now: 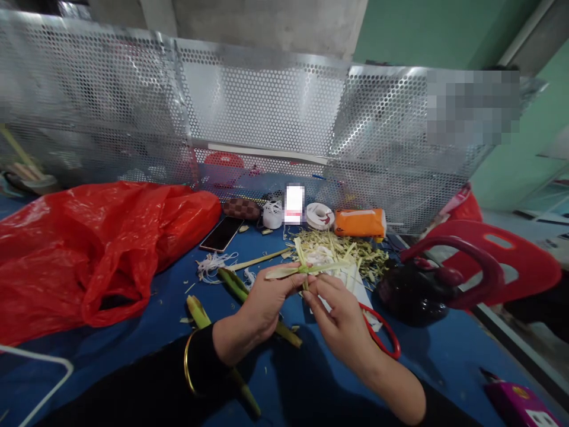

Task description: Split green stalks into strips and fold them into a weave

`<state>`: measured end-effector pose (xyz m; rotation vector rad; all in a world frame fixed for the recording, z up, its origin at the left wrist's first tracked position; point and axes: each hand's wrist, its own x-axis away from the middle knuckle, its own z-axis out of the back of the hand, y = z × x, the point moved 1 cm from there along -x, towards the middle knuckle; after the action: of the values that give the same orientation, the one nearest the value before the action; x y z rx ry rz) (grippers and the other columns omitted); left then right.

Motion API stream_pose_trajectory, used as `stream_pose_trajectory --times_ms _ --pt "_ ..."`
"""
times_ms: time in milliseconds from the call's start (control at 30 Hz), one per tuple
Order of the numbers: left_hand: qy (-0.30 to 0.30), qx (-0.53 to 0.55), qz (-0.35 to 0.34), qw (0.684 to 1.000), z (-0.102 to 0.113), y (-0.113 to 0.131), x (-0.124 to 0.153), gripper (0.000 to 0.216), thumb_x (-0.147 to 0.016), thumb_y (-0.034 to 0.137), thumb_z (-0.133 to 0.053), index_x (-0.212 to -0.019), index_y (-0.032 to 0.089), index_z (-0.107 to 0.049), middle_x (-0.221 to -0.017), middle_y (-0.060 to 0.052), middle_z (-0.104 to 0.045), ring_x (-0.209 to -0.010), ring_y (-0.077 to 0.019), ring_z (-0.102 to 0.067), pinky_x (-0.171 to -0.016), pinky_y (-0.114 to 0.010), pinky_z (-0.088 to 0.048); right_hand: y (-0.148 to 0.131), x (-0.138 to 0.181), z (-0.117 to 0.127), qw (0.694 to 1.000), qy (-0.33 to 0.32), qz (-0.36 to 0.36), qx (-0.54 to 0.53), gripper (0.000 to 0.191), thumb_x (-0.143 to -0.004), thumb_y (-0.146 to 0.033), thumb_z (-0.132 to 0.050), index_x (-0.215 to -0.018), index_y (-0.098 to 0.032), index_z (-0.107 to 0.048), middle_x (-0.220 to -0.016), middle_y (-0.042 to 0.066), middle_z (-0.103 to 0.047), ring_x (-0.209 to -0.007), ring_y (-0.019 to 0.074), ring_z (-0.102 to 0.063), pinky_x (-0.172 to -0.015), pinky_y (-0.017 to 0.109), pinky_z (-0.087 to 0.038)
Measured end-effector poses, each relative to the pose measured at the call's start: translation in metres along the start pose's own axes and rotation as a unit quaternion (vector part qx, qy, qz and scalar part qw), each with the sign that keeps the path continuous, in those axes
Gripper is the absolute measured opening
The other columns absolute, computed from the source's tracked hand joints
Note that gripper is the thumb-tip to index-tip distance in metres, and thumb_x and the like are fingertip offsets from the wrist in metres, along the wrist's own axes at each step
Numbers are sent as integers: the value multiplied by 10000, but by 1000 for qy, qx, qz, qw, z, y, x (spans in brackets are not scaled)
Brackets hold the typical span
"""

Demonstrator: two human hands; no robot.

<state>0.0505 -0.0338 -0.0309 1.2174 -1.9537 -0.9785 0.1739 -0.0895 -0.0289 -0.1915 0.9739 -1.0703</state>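
My left hand and my right hand meet over a blue table, both pinching a folded pale green leaf strip piece. The strips cross where my fingertips grip them. A gold bangle circles my left wrist. Green stalks lie under my left hand. Red-handled scissors lie under my right wrist, partly hidden.
A big red plastic bag fills the left. A pile of leaf trimmings, a phone, a tape roll, an orange packet sit behind. A dark kettle stands right, before a perforated metal screen.
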Motion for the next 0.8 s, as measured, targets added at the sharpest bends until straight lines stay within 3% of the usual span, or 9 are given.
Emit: stream_pose_trajectory --times_ms 367,500,600,700,800 --pt "16 -5 40 999 1 4 -5 327 -577 134 -801 -885 113 -693 -803 -64 -727 -777 -167 -663 -771 -283 -498 4 -2 -2 1000 -19 4 17 237 -926 -190 -427 -692 -204 -466 -720 26 -551 -730 179 -513 -716 312 -377" --pt "-12 -77 32 996 -1 20 -3 312 -660 201 -764 -953 135 -677 -804 -54 -723 -746 -153 -656 -684 -257 -504 15 -9 10 992 -41 -123 2 314 -909 -376 -482 -650 -204 -521 -647 20 -568 -643 176 -517 -631 300 -374" --pt "-43 -112 33 992 -1 26 -2 271 -677 219 -747 -928 150 -672 -762 -30 -703 -673 -129 -637 -615 -231 -491 24 -14 16 960 1 -236 -151 307 -863 -468 -520 -714 -201 -551 -607 9 -598 -588 168 -551 -594 284 -405" --pt "-65 -110 50 991 1 18 -3 234 -658 246 -754 -846 133 -672 -731 -12 -662 -594 -101 -596 -569 -220 -481 25 -17 16 944 38 -245 -217 277 -839 -434 -567 -700 -194 -557 -584 2 -614 -586 152 -554 -628 272 -422" --pt "-42 -108 44 992 4 6 -5 265 -660 297 -758 -831 120 -660 -630 27 -585 -488 -63 -508 -487 -191 -432 23 -14 11 961 -5 -222 -163 278 -845 -371 -570 -635 -190 -559 -564 -2 -598 -558 136 -523 -580 249 -390"
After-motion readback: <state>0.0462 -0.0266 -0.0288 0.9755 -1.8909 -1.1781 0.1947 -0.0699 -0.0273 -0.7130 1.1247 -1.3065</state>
